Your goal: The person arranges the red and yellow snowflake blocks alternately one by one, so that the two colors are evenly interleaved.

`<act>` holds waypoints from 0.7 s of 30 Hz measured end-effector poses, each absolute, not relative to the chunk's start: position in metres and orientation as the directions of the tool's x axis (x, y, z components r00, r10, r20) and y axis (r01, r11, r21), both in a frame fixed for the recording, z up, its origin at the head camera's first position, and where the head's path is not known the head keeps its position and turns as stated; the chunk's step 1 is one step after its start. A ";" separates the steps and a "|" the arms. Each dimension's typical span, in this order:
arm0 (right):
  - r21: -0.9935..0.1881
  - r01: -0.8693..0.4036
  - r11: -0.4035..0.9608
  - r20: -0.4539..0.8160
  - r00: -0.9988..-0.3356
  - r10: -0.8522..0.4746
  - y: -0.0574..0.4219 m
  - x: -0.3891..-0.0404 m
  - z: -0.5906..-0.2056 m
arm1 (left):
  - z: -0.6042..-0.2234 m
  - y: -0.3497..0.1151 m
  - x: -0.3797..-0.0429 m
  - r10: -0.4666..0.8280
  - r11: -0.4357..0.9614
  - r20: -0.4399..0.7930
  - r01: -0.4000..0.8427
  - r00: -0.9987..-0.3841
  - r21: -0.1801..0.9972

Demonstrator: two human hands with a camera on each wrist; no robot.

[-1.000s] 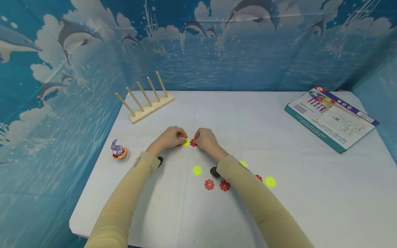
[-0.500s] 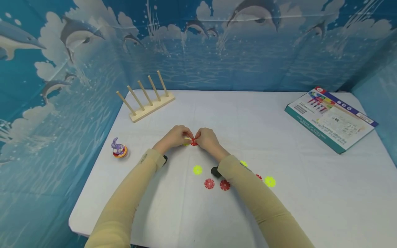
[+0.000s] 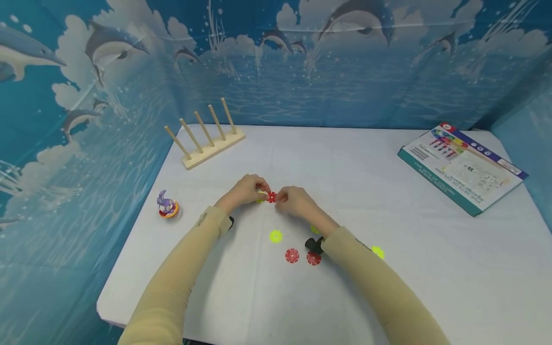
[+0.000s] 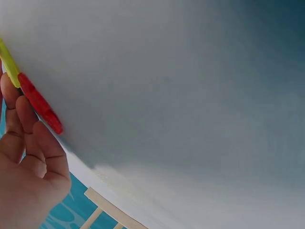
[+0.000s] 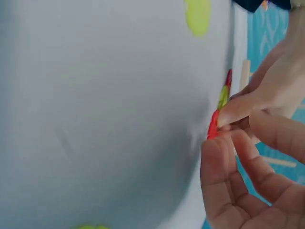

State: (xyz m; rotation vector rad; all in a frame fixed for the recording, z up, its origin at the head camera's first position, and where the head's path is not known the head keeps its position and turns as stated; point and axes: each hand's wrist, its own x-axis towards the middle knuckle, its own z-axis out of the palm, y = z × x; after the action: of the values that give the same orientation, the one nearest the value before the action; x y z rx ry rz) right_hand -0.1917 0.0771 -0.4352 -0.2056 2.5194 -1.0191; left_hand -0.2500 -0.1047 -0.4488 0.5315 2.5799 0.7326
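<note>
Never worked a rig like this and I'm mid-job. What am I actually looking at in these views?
No machine here: these are a person's two bare hands. The head view comes from a camera worn on the head, looking forward and down; each wrist view comes from a camera on that wrist. On the white table are loose discs, a wooden peg stand, a purple toy and a box. The left hand holds a yellow disc with a red disc attached. The right hand is beside that red one; touching or not, I can't tell.
</note>
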 end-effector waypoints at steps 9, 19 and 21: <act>-0.677 -0.005 0.736 -0.398 -0.839 -0.372 0.076 -0.155 -0.434 | -0.450 -0.104 -0.251 0.450 0.792 -0.285 0.231 -0.847 0.565; -0.654 -0.096 0.750 -0.348 -0.842 -0.411 0.074 -0.137 -0.446 | -0.452 -0.104 -0.251 0.456 0.787 -0.286 0.232 -0.843 0.571; -0.637 -0.126 0.760 -0.336 -0.843 -0.421 0.073 -0.135 -0.449 | -0.452 -0.104 -0.250 0.455 0.789 -0.290 0.230 -0.842 0.570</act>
State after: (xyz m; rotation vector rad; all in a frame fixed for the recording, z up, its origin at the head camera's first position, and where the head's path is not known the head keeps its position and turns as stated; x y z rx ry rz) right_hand -0.1355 0.0727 -0.4485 -0.4135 2.4890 -0.8546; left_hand -0.2504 -0.1040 -0.4518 0.5158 2.5619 0.7412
